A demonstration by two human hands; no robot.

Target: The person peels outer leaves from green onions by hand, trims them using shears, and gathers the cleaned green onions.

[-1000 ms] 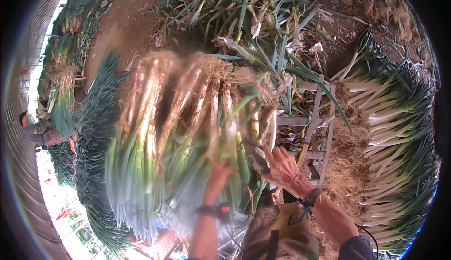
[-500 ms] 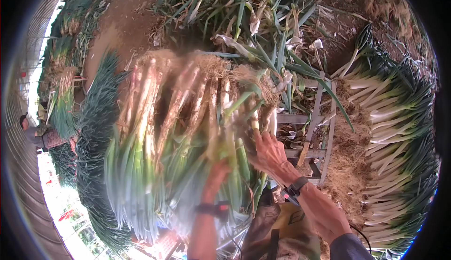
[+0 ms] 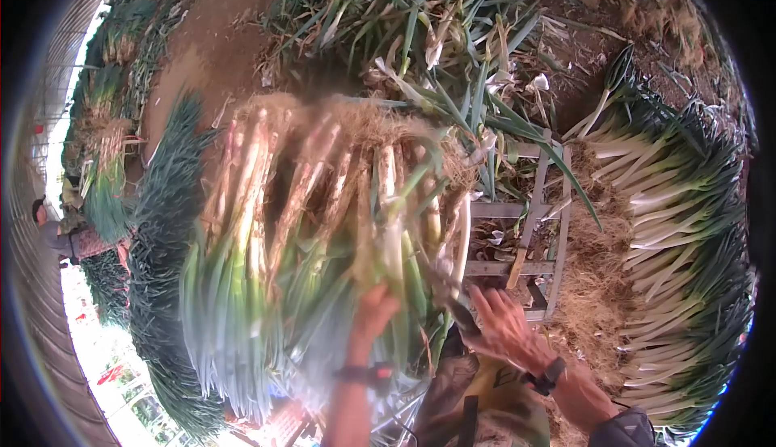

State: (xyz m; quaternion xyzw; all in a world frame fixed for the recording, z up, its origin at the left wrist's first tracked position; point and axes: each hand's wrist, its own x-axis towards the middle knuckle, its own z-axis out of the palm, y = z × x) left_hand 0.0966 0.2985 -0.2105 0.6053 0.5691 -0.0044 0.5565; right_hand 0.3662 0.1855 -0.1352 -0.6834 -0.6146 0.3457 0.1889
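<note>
Long green onions (image 3: 250, 196) with dirty white stems and hairy roots lie side by side in front of me, roots pointing away and green leaves toward me. My left hand (image 3: 374, 314) is blurred, its fingers closed round a green onion (image 3: 391, 233) near where white turns green. To the right and lower is my right hand (image 3: 508, 332), its fingers partly stretched and apart from the stems. A blurred dark strip (image 3: 459, 311) lies along its thumb side and seems pinched there; its kind is unclear. Both wrists wear dark bands.
A metal frame (image 3: 517, 267) stands at right, beside fallen root fibres (image 3: 594, 277). Cleaned green onions (image 3: 659, 261) form a long row at far right. Loose leaves (image 3: 428, 35) are heaped beyond. Another leafy row (image 3: 166, 261) runs at left, with a person (image 3: 56, 237) farther off.
My right hand has moved down and right, away from the stems, the dark strip moving with it. My left hand stays nearly in place on the green onion.
</note>
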